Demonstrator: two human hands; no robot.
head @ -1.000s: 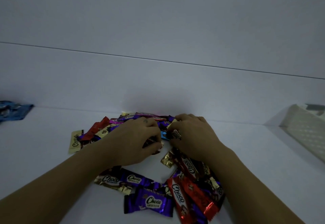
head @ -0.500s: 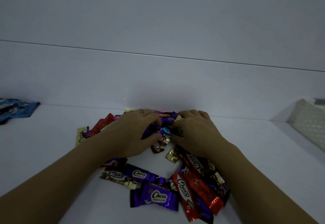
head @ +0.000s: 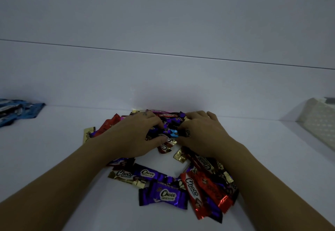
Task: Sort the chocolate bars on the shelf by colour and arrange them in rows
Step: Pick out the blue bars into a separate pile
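both left hand (head: 134, 136) and right hand (head: 201, 134) fingers (head: 155, 122) clamped on chocolate bars (head: 163, 194), dim white shelf (head: 54, 158)

White shelf (head: 54, 158) bearing foil-wrapped chocolate bars. The front purple bar (head: 163, 195) has a glossy purple wrapper with dark ends and black-and-white "Choco" script. Touching its right side is a red bar (head: 192, 191) with the same script, and right of that a second red bar (head: 215, 191) with a shiny crinkled end. Just behind the front purple bar lies a second purple bar (head: 147, 173), with a gold bar (head: 123, 175) with a dark centre to the left. Well behind it are a light-blue wrapper (head: 174, 133) and a magenta bar (head: 159, 111). Far to its left are blue bars (head: 16, 110); far to its right is a cream basket (head: 320, 120) patterned with small pale dots.
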